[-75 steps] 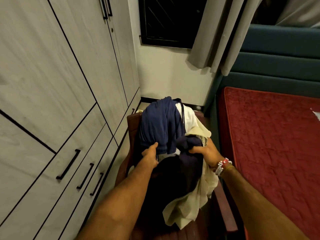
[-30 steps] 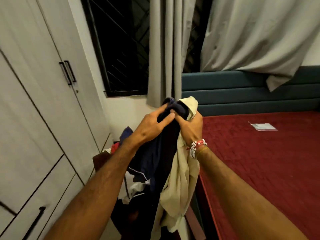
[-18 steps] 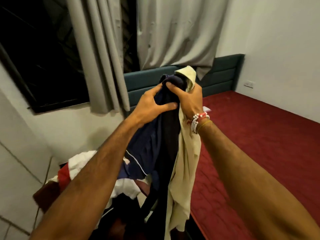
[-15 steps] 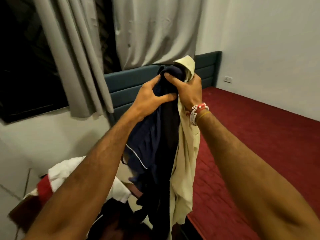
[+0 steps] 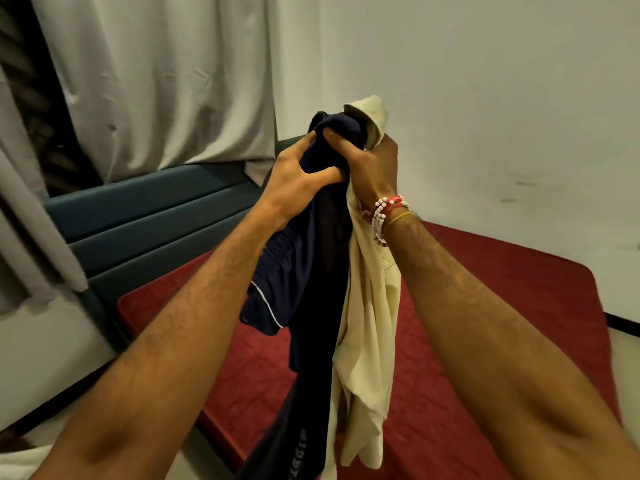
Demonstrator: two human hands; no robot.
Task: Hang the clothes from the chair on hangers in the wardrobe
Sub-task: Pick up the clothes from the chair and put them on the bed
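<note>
Both my hands hold a bundle of clothes up at chest height over the bed. My left hand (image 5: pixel 294 181) grips the navy garments (image 5: pixel 304 289), which hang down with a white-piped hem. My right hand (image 5: pixel 372 168), with bead bracelets at the wrist, grips the top of the same bundle together with a cream shirt (image 5: pixel 367 341) whose collar sticks up above my fingers. The chair and the wardrobe are out of view; only a scrap of white cloth (image 5: pixel 14 462) shows at the bottom left corner.
A red mattress (image 5: pixel 485 306) fills the lower right under the hanging clothes. A teal padded headboard (image 5: pixel 149 220) runs along the left behind it. Grey curtains (image 5: pixel 156 81) hang over a dark window. A white wall (image 5: pixel 485 98) stands at the right.
I lifted the bundle off the chair and turned right with it. The view swung from the wardrobe and chair to the bed and wall. Both hands keep their grip.
</note>
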